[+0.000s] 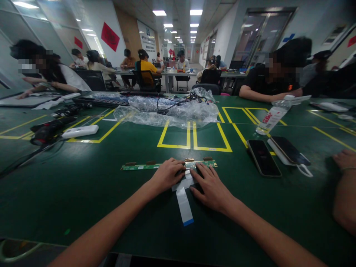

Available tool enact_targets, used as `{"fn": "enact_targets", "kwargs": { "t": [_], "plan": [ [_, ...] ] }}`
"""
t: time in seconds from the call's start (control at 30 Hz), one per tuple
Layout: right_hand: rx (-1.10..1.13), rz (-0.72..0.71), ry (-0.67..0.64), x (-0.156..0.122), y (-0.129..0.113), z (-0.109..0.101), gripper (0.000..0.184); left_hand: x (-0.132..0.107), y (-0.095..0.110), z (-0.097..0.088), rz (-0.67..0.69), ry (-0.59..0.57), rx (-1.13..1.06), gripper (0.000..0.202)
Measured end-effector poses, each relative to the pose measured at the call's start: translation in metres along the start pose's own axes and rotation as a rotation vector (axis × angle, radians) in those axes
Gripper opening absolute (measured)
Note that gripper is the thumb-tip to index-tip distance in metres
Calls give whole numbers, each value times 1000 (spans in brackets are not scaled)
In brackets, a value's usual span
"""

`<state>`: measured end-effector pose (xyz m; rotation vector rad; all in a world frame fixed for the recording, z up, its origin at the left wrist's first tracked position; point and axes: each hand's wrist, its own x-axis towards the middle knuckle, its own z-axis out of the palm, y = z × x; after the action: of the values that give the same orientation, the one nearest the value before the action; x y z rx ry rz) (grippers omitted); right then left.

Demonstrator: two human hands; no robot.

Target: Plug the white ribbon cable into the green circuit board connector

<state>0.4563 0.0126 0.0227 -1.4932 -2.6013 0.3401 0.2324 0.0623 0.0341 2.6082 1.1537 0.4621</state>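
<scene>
A narrow green circuit board (141, 167) lies crosswise on the table, with several brown-gold tabs along its far edge. A white flat ribbon cable (184, 204) with a blue end runs from the board's near side towards me, folded partway. My left hand (169, 173) has its fingers bent and pressed together at the cable's board end; the exact grip is partly hidden. My right hand (211, 187) rests on the other side of the cable, fingers spread, fingertips touching the board and cable end. Its thumb is apart, beside the fold.
Crumpled clear plastic wrap (172, 111) with black cables lies beyond the board. Two phones (264, 157) and a tilted bottle (274, 115) are at the right. A white device (80, 131) and black gear (50, 129) are at the left. A person's arm (346, 185) rests at the right edge.
</scene>
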Motion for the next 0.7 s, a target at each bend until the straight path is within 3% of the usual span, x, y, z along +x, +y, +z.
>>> {"fn": "enact_targets", "kwargs": {
  "t": [0.7],
  "plan": [
    [-77, 24, 5, 2, -8, -1, 68, 1, -2, 6, -19, 46, 34, 16]
  ]
}}
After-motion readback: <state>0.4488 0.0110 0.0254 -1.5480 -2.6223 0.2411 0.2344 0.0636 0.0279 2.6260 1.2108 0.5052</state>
